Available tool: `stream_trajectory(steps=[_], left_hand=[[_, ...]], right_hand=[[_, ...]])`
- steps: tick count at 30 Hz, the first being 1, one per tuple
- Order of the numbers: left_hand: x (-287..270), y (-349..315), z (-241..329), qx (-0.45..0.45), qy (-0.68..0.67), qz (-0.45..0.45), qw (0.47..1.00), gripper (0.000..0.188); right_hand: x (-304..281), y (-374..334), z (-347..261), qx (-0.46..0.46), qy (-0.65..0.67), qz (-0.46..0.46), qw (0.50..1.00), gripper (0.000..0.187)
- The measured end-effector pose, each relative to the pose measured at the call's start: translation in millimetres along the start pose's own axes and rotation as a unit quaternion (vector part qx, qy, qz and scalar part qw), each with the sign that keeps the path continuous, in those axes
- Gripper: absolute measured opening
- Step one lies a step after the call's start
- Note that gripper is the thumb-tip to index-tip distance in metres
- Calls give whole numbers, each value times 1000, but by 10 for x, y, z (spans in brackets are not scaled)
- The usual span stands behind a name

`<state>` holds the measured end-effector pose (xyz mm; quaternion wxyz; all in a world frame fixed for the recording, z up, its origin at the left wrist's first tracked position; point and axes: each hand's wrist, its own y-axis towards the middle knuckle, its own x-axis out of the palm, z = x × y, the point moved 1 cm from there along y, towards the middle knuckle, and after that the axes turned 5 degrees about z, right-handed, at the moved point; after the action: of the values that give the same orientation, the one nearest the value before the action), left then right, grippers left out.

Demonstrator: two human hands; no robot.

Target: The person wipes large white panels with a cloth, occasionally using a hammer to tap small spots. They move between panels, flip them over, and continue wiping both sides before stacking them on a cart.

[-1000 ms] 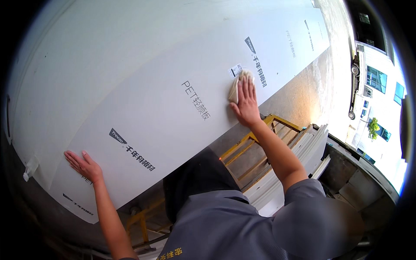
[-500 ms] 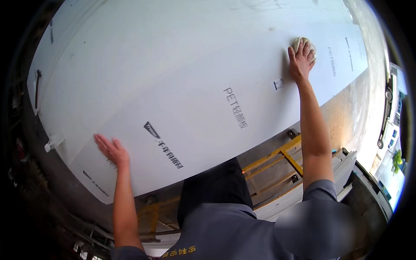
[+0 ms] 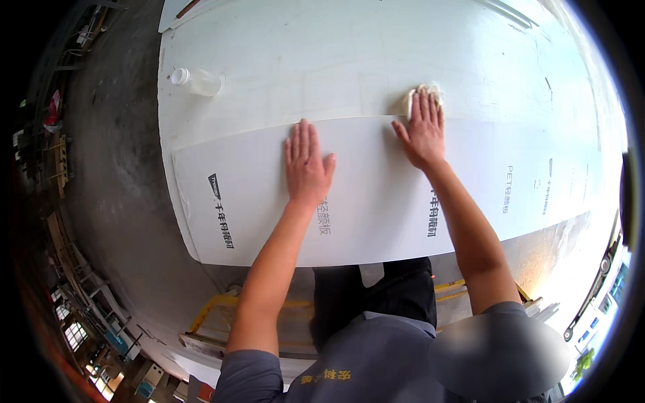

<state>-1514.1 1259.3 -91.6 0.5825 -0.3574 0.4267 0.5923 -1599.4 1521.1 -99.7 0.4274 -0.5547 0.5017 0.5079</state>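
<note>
A long white panel (image 3: 376, 201) with dark printing lies along the near side of a larger pale board (image 3: 289, 74). My left hand (image 3: 308, 168) rests flat on the panel, fingers stretched toward its far edge, with nothing under them that I can see. To its right, my right hand (image 3: 424, 134) presses a crumpled off-white cloth (image 3: 435, 97) under its fingers. That cloth sits at the panel's far edge and partly over the pale board. The palm and thumb of this hand are over the panel.
A clear plastic bottle (image 3: 201, 82) with a white cap lies on its side at the board's left. Thin strips (image 3: 507, 13) lie at the far right. Below the near edge is a yellow metal frame (image 3: 215, 310). Timber and racks (image 3: 77, 269) stand along the left.
The view has turned and shifted left. My right hand has brought the cloth in from the panel's right part, and my hands are now much closer together. The bottle now shows whole.
</note>
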Motion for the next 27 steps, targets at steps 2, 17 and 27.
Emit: stream_trajectory(steps=[2,17,27], left_hand=[[-429,-600,-943,-67,51,22,996,73],[-1334,-2078,-2564,-98,38,26,994,69],[-1369,-2017,-2527,-151,32,30,988,71]], right_hand=[[97,29,-1301,-69,63,13,996,84],[157,-45,-2081,-14,40,4,999,92],[71,199,735,168,147,98,970,51]])
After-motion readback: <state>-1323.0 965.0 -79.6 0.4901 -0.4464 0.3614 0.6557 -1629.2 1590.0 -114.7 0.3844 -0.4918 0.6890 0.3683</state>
